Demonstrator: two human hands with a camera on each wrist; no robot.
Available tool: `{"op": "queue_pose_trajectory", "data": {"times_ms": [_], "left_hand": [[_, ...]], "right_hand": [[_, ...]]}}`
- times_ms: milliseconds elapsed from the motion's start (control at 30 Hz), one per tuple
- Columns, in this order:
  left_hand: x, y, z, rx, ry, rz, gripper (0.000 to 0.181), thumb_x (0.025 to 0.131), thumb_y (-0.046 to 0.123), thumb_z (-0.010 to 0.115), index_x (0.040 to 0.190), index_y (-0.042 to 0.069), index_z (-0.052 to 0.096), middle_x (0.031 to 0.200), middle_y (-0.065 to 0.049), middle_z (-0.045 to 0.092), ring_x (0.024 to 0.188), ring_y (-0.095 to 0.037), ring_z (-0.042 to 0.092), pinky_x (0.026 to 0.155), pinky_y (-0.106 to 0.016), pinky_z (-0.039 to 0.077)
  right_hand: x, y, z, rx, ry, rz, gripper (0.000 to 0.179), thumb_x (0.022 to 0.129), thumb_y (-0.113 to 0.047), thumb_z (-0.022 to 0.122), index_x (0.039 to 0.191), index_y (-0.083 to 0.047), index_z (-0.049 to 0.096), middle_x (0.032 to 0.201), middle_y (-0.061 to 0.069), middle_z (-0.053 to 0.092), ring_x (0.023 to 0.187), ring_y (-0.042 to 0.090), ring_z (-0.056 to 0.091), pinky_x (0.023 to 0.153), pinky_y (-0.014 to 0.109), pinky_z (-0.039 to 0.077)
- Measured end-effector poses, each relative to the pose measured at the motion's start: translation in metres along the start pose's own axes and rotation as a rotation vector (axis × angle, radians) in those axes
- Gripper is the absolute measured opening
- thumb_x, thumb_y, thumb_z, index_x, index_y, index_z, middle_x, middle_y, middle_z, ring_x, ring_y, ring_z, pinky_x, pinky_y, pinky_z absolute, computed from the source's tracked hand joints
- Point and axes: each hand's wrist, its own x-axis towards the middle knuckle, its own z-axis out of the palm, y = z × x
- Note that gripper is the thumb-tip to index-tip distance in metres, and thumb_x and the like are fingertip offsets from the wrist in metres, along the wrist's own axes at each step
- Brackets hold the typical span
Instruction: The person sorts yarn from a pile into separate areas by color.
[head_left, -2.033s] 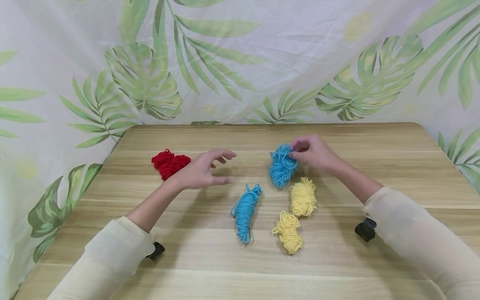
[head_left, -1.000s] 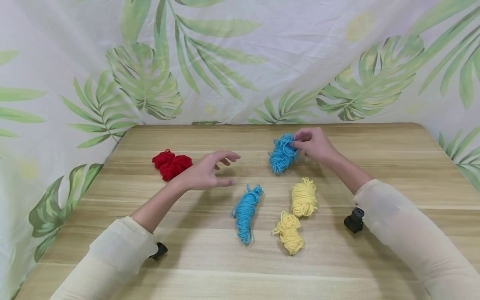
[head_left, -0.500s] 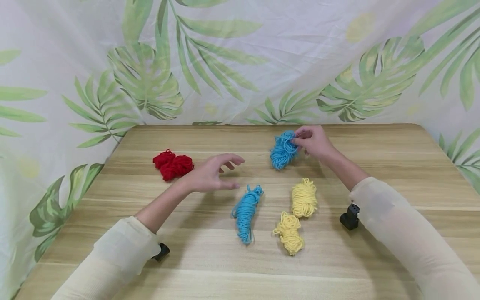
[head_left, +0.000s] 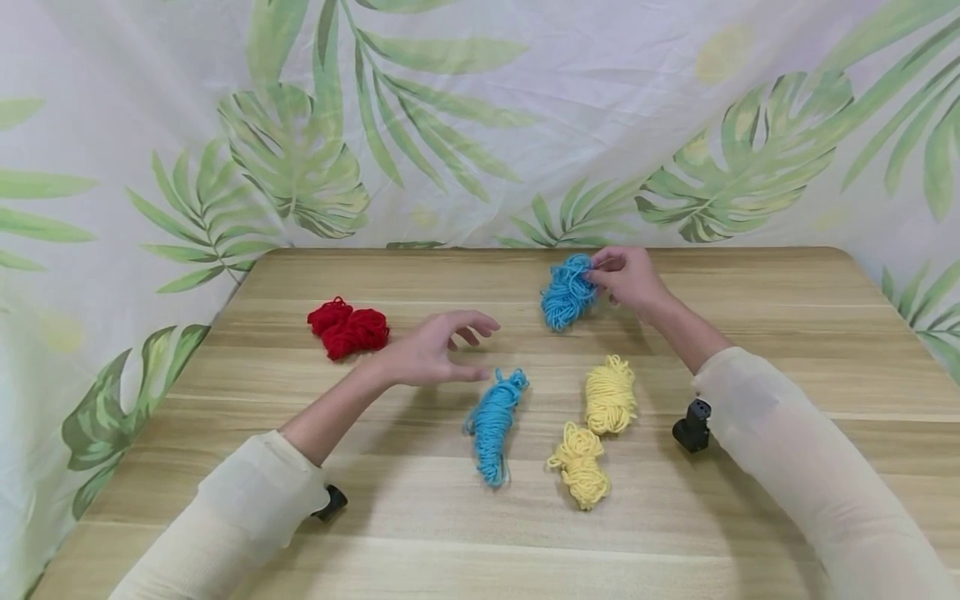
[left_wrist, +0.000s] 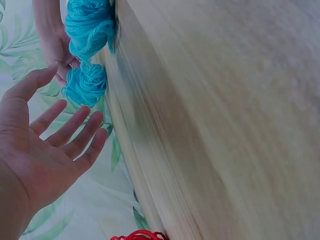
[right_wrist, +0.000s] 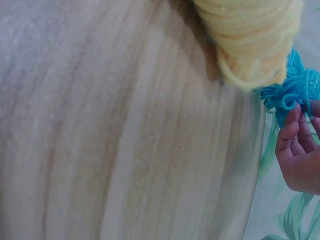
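My right hand [head_left: 632, 282] pinches the upper right end of a blue yarn skein [head_left: 567, 293] near the table's back edge. In the right wrist view those fingertips grip its blue loops [right_wrist: 295, 87]. My left hand [head_left: 435, 348] hovers over the table with fingers spread and holds nothing. Just right of its thumb lies a second blue yarn skein [head_left: 494, 429]. Left of the left hand sits a red yarn bundle [head_left: 349, 328]. Two yellow yarn skeins lie below the right hand, the upper one [head_left: 610, 396] close against the lower one [head_left: 582, 467].
The wooden table [head_left: 375, 525] has its back edge against a leaf-print cloth [head_left: 465, 125]. Small black devices are worn at the left cuff [head_left: 330, 504] and the right cuff [head_left: 693, 427].
My right hand has carried the pinched blue skein away towards the table's back edge. The left hand has drifted slightly right, uncovering more of the red bundle. The other skeins lie still.
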Motion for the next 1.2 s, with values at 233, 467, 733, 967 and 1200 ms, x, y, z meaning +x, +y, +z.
{"op": "queue_pose_trajectory", "data": {"times_ms": [233, 467, 733, 967, 1200], "left_hand": [[0.004, 0.003, 0.007, -0.013, -0.043, 0.017, 0.056, 0.09, 0.015, 0.079, 0.138, -0.004, 0.058, 0.131, -0.021, 0.064, 0.113, -0.037, 0.064, 0.093, -0.052, 0.056], [0.008, 0.006, 0.012, -0.031, -0.097, 0.046, 0.047, 0.089, 0.016, 0.082, 0.127, -0.006, 0.064, 0.115, -0.018, 0.07, 0.097, -0.027, 0.069, 0.086, -0.046, 0.059], [0.013, 0.008, 0.018, -0.02, -0.168, 0.06, 0.04, 0.089, 0.016, 0.083, 0.121, -0.002, 0.068, 0.109, -0.01, 0.072, 0.089, -0.016, 0.069, 0.085, -0.036, 0.06], [0.014, 0.01, 0.02, 0.004, -0.196, 0.05, 0.035, 0.088, 0.014, 0.084, 0.117, -0.002, 0.071, 0.107, -0.01, 0.072, 0.082, -0.012, 0.065, 0.079, -0.03, 0.058], [0.018, 0.012, 0.022, -0.014, -0.207, 0.033, 0.03, 0.09, 0.012, 0.082, 0.114, -0.001, 0.071, 0.104, -0.009, 0.071, 0.079, -0.011, 0.063, 0.076, -0.024, 0.056]], "right_hand": [[0.003, 0.003, 0.0, 0.014, 0.03, 0.022, 0.014, 0.099, -0.001, 0.067, 0.108, 0.009, 0.065, 0.082, -0.003, 0.071, 0.066, 0.014, 0.066, 0.048, 0.024, 0.045], [0.007, 0.004, 0.0, -0.012, 0.045, 0.037, 0.015, 0.1, -0.003, 0.066, 0.109, 0.008, 0.063, 0.085, -0.001, 0.072, 0.065, 0.011, 0.066, 0.049, 0.023, 0.044], [0.011, 0.008, 0.001, -0.03, 0.059, 0.044, 0.013, 0.1, -0.004, 0.067, 0.107, 0.006, 0.063, 0.087, 0.001, 0.072, 0.065, 0.01, 0.066, 0.048, 0.022, 0.044], [0.013, 0.013, 0.002, -0.072, 0.063, 0.026, 0.02, 0.099, -0.005, 0.069, 0.112, 0.009, 0.064, 0.097, 0.014, 0.072, 0.067, 0.008, 0.066, 0.049, 0.021, 0.046], [0.012, 0.014, 0.001, -0.114, 0.051, 0.012, 0.021, 0.099, -0.005, 0.068, 0.114, 0.01, 0.064, 0.104, 0.023, 0.071, 0.067, 0.009, 0.064, 0.05, 0.02, 0.045]]}}
